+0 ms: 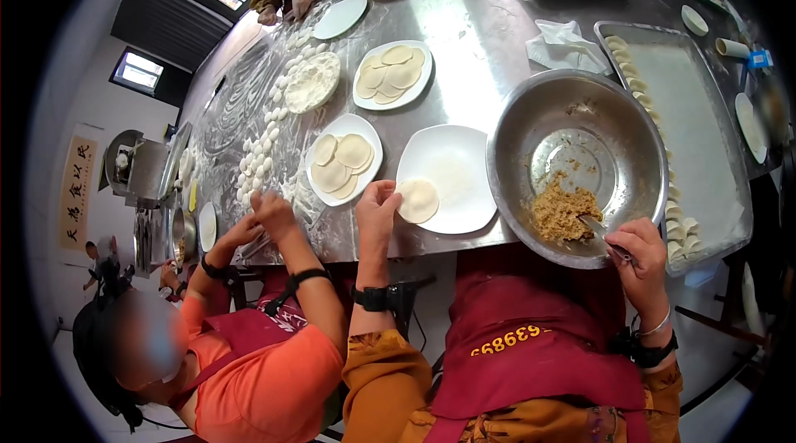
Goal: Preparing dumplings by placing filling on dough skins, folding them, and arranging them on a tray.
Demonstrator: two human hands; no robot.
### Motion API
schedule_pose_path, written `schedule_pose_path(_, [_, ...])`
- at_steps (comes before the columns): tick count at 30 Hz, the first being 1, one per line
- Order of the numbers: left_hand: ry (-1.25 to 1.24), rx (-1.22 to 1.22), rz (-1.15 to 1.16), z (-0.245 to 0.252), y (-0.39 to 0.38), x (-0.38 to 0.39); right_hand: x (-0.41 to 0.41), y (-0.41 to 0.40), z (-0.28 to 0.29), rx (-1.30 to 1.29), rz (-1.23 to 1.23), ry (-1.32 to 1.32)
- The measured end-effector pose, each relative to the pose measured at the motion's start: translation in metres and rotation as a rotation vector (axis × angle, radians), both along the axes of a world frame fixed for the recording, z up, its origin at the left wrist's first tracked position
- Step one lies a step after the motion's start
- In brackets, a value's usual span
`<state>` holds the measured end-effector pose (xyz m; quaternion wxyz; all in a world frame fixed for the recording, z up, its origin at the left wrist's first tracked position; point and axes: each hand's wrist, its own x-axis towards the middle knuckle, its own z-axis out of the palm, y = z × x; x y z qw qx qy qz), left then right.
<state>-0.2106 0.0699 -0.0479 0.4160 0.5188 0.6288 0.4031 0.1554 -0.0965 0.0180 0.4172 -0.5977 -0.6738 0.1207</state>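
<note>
Between the thumb and fingers of my left hand [377, 209] is the edge of a round dough wrapper [418, 201], held over the left side of a white square plate [463, 157]. My right hand [640, 259] grips the handle of a metal utensil [594, 226], its tip in a clump of minced filling [564, 209]. That filling lies in a large stainless steel bowl [634, 132] at the table's front edge. Two white plates of stacked wrappers [349, 160] [398, 69] stand to the left and behind.
A co-worker's hands [273, 216] work close at my left, by small dough pieces [258, 163] and a bowl of flour [313, 82]. Right of the steel bowl lies a tray [703, 132] with rows of dumplings [640, 88]. Crumpled white paper [563, 45] lies behind the bowl. Another person stands across the table.
</note>
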Motion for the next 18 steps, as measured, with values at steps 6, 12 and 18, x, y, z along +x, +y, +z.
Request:
schedule_pose_path(6, [0.108, 0.063, -0.013, -0.007, 0.004, -0.004, -0.004, -0.001, 0.001, 0.01, -0.006, 0.003])
schedule_pose_path(12, [0.768, 0.569, -0.07, 0.012, -0.006, 0.027, -0.003, -0.003, 0.0, -0.001, -0.022, 0.023])
schedule_pose_path(18, [0.731, 0.705, -0.153, 0.011, -0.015, 0.051, -0.004, 0.002, -0.002, 0.026, 0.006, 0.032])
